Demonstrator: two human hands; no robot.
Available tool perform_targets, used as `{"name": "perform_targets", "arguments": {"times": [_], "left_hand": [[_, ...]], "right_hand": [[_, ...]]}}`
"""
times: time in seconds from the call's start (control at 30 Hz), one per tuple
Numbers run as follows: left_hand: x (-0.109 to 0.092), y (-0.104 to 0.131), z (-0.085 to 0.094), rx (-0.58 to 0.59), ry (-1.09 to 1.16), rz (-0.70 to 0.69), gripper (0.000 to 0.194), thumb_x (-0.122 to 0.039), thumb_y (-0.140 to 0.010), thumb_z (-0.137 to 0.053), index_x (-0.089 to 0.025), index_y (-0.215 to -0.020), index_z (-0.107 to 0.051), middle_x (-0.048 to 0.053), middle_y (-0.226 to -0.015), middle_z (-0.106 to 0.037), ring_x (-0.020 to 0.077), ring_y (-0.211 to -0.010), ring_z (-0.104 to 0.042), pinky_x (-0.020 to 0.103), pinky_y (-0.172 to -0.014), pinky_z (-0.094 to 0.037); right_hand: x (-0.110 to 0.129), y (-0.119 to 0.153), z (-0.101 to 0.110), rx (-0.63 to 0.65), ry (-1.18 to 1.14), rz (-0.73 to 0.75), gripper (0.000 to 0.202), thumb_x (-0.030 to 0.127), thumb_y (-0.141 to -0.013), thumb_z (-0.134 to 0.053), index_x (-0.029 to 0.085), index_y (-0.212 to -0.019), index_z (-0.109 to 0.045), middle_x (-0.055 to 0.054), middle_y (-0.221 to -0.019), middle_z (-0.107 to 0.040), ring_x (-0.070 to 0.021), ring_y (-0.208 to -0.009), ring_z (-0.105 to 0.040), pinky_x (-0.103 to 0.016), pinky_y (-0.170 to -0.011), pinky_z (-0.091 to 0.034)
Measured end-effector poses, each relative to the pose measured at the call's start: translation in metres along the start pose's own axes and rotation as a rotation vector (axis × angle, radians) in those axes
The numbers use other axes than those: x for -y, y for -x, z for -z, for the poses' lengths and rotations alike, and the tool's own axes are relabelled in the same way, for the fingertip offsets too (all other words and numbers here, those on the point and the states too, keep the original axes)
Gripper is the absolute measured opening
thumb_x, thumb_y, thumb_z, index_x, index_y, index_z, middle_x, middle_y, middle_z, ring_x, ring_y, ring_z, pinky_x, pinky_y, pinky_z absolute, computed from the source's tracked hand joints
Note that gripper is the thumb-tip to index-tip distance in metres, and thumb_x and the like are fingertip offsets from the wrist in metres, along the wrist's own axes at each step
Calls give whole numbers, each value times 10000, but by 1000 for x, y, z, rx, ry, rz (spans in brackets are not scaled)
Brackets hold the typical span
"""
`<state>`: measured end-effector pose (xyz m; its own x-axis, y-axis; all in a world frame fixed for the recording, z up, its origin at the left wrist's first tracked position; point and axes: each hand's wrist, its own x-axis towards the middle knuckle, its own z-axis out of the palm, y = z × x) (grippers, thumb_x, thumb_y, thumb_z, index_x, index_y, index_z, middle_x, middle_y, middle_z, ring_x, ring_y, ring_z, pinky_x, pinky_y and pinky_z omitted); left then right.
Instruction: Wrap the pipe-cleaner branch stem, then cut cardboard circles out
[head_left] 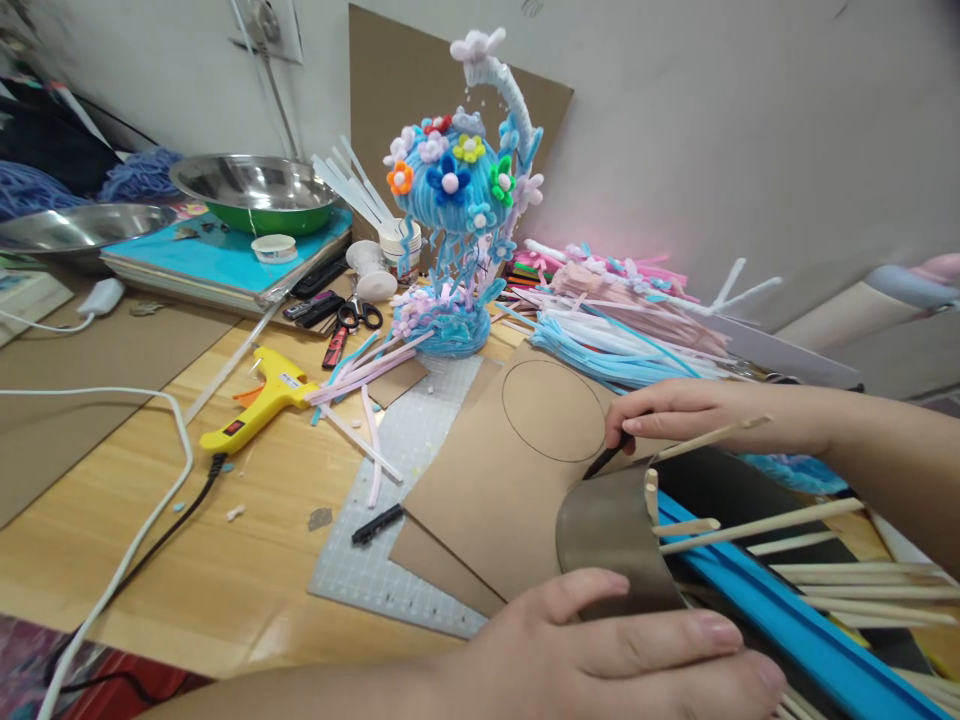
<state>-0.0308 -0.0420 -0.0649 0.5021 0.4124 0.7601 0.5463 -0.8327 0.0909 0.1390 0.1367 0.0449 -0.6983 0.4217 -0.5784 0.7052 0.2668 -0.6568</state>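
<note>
My right hand [660, 415] is closed around a black marker [604, 460], its tip down on a brown cardboard sheet [480, 480] beside the base of a dark curved holder [611, 525]. Pale wooden sticks [757, 525] jut from the holder to the right. My left hand [600, 640] lies against the holder's near side with its fingers stretched and apart. A thin oval outline [553, 462] is drawn on the cardboard, just left of my right hand. A black marker cap [377, 523] lies on the grey cutting mat [352, 565].
A pipe-cleaner flower ornament [450, 200] stands behind the cardboard. To the left lie a yellow glue gun [262, 400] with its cord, black scissors [360, 312] and a green-sided metal bowl [255, 195]. Bundled pipe cleaners [615, 345] and a blue strip [787, 610] are on the right.
</note>
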Motion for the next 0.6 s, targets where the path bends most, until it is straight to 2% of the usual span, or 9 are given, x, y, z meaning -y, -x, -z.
{"name": "perform_targets", "arguments": {"times": [0.17,0.4,0.5,0.6], "left_hand": [[3,-1,4,32,-120,-52,405,-412,-889,-383,-402,-1292,-418,-184,-1386,-391,87,-1363,-190,210,-972,-404],[4,0,-1,-13,-190,-75,417,-420,-883,-384,-421,-1300,-408,-179,-1394,-378,105,-1368,-180,210,-979,-389],[4,0,-1,12,-190,-74,419,-423,-883,-385,-423,-1301,-407,-184,-1396,-372,107,-1371,-169,211,-987,-382],[4,0,-2,-39,-182,-61,394,-429,-881,-382,-431,-1270,-443,-187,-1373,-400,112,-1369,-179,219,-996,-375]], "right_hand": [[1,-3,-1,24,58,3,363,452,-858,-450,184,-990,-657,-56,-965,-645,-236,-942,-558,-322,-823,-409],[4,-14,-6,104,18,27,380,451,-859,-453,168,-1032,-638,-59,-995,-643,-219,-956,-567,-285,-816,-428],[5,-18,-7,133,-16,9,399,465,-856,-457,155,-1040,-627,-65,-991,-643,-214,-943,-576,-281,-807,-442],[3,-20,-6,147,-4,-15,399,473,-854,-460,165,-1041,-631,-62,-991,-648,-216,-952,-581,-285,-816,-448]]}}
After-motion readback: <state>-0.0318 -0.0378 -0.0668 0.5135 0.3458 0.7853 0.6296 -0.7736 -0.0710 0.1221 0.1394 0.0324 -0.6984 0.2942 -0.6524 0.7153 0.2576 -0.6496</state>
